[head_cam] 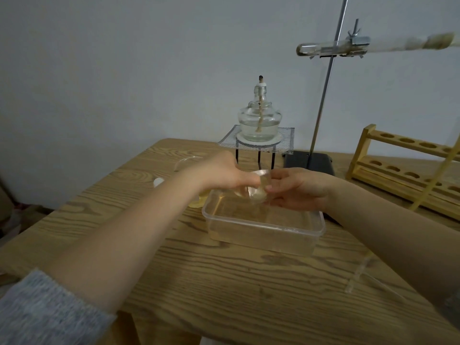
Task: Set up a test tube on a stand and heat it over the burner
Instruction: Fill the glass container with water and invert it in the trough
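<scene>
Our left hand [224, 175] and right hand [298, 189] pinched a small clear glass vessel [251, 189] between curled fingers above the plastic tray [263, 226]. The test tube [323, 49] sat clamped on the stand [323, 95], right of the unlit burner [260, 120]. We judged a slip could crack glass; the tripod [256, 145] crowded behind, while the near tabletop [224, 282] offered room.

The tray [263, 229] sits mid-table [149, 245]; behind it the burner [259, 120] stands on a mesh [286, 143] over a tripod [258, 159]; right of that, the stand [323, 95] rises from its base [308, 163] near the back edge, test tube [321, 49] clamped crosswise; the rack [398, 168] lies along the right edge.
</scene>
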A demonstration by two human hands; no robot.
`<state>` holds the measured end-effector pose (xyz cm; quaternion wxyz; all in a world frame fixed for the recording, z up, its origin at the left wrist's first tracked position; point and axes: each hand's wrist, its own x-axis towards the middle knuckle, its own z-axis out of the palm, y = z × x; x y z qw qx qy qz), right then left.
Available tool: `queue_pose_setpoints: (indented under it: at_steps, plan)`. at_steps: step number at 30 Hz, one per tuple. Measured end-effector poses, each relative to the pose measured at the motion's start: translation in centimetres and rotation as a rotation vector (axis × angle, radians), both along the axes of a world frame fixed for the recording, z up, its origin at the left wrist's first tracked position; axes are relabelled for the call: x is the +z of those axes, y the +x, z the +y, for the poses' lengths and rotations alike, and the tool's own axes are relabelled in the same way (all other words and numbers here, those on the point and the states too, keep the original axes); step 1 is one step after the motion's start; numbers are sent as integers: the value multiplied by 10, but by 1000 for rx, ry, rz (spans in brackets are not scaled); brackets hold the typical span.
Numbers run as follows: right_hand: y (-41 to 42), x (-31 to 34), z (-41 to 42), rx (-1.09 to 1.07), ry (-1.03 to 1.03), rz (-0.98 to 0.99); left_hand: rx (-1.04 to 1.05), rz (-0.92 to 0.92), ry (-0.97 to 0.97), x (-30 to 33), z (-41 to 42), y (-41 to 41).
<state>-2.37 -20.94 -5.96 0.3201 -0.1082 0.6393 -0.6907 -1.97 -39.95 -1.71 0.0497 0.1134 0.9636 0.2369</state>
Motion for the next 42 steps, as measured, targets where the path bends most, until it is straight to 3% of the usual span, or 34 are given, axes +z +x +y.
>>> queue_pose_setpoints:
  at_steps: [8, 13, 17, 24, 29, 42]
  plan:
    - [4, 5, 1, -327, 249, 62, -162, 660, -477, -16, 14, 14]
    - [9, 10, 3, -484, 195, -157, -354, 973, -616, -28, 10, 8]
    - [8, 14, -2, -411, 127, -307, -441, 1121, -656, -36, 10, 0]
    - [7, 10, -6, -374, 106, -354, -507, 1401, -514, -45, 5, -9]
    - [7, 8, -7, -378, 106, -325, -536, 1452, -456, -47, 2, -13]
    - [9, 5, -17, -478, 97, -299, -558, 1312, -386, -53, -4, -20]
